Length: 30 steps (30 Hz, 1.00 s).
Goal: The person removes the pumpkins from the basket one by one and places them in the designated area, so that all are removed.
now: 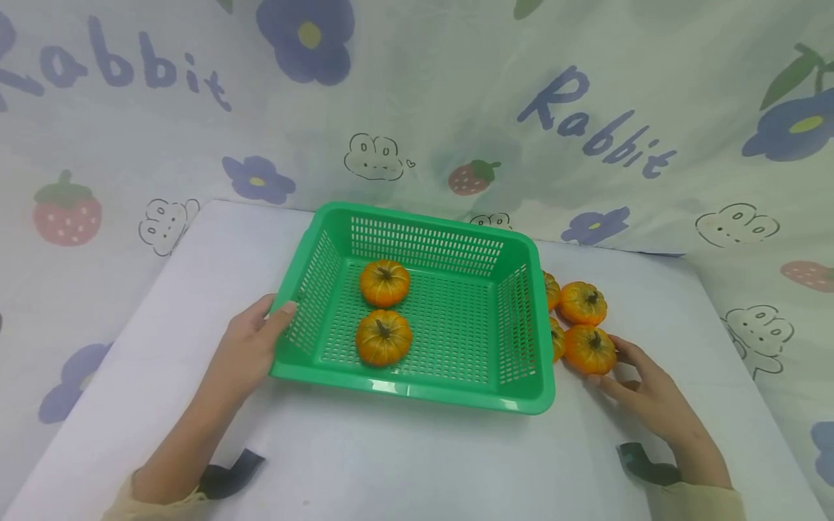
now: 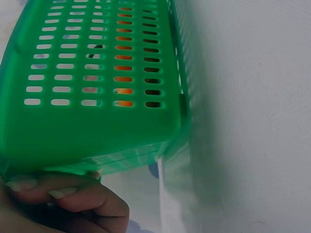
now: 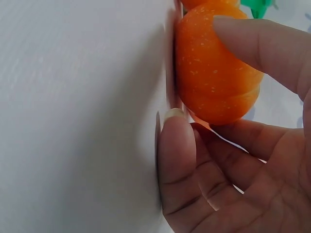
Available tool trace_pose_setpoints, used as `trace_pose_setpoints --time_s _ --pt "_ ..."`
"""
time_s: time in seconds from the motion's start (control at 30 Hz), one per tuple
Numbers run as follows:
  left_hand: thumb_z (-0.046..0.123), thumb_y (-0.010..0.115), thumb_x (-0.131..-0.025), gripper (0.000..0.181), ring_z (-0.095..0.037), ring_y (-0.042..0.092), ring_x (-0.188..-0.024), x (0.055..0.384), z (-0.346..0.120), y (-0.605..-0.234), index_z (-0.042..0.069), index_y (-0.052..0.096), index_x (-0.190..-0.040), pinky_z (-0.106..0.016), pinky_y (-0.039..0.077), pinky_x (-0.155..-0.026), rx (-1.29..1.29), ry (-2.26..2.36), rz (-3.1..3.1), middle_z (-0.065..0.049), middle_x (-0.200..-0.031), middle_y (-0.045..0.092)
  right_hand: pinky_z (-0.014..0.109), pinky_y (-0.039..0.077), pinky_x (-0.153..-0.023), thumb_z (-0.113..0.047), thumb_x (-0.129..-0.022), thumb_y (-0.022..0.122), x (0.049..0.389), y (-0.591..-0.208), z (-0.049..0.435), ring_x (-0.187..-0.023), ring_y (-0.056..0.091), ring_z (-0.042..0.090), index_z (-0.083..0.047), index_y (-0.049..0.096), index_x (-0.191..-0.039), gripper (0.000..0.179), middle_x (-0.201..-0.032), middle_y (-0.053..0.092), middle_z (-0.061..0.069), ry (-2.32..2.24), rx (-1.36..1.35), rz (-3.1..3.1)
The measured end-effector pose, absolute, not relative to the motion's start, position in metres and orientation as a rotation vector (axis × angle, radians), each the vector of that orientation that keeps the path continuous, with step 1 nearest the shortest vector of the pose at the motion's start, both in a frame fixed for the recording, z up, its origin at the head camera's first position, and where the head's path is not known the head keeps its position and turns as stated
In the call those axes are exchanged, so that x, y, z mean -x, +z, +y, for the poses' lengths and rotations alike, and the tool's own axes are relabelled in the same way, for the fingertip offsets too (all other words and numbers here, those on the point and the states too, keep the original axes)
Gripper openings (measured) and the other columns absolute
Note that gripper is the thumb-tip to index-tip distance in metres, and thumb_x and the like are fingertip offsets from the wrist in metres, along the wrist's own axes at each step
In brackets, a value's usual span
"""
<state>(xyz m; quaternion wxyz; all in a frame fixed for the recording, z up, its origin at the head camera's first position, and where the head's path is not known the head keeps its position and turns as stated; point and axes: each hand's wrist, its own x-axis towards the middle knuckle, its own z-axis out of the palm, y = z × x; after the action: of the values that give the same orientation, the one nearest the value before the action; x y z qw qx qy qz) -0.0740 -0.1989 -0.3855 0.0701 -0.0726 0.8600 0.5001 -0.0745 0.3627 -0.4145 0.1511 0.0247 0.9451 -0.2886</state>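
Note:
A green plastic basket [image 1: 443,394] with slotted walls stands on the white table. Two small orange pumpkins, a rear one [image 1: 384,283] and a front one [image 1: 383,338], sit inside it on the left. My left hand [image 1: 250,347] grips the basket's left rim, thumb on top; the left wrist view shows its curled fingers [image 2: 92,194] at the rim. Right of the basket, my right hand [image 1: 645,394] holds a pumpkin [image 1: 589,349] between thumb and fingers. In the right wrist view that pumpkin [image 3: 214,68] rests on the table with the thumb against it.
Behind the held pumpkin is another pumpkin [image 1: 583,303]. Two more pumpkins are partly hidden by the basket's right wall. A printed cloth [image 1: 417,94] with rabbits, flowers and strawberries hangs behind the table. Dark curved pieces [image 1: 231,474] show beside both wrists.

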Motion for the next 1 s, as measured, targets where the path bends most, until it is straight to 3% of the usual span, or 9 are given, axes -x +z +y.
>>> trace_pose_setpoints --time_s 0.33,0.6,1.0 --pt "0.052 0.037 -0.112 0.069 -0.025 0.063 -0.077 0.0733 -0.1996 -0.3858 0.002 0.037 -0.159 -0.030 0.052 -0.062 0.226 1.506 2.574 -0.016 -0.105 0.068 0.068 0.045 -0.101 -0.045 -0.101 0.070 0.0749 -0.4149 0.3618 -0.139 0.037 0.054 -0.002 0.023 -0.164 0.090 -0.154 0.039 0.032 -0.844 -0.082 2.708" --pt "0.054 0.038 -0.112 0.068 -0.024 0.063 -0.079 0.0744 -0.1980 -0.3841 0.003 0.041 -0.156 -0.031 0.052 -0.063 0.220 1.522 2.569 -0.016 -0.106 0.068 0.071 0.041 -0.102 -0.058 -0.097 0.069 0.0746 -0.4151 0.3631 -0.141 0.034 0.054 -0.003 0.020 -0.165 0.100 -0.157 0.036 0.032 -0.828 -0.127 2.689" --pt "0.055 0.038 -0.111 0.070 -0.026 0.064 -0.080 0.0740 -0.1981 -0.3837 0.003 0.040 -0.157 -0.031 0.053 -0.064 0.222 1.535 2.568 -0.016 -0.105 0.069 0.069 0.044 -0.101 -0.057 -0.097 0.070 0.0731 -0.4126 0.3578 -0.139 0.036 0.054 -0.002 0.019 -0.165 0.101 -0.156 0.037 0.033 -0.820 -0.094 2.714"
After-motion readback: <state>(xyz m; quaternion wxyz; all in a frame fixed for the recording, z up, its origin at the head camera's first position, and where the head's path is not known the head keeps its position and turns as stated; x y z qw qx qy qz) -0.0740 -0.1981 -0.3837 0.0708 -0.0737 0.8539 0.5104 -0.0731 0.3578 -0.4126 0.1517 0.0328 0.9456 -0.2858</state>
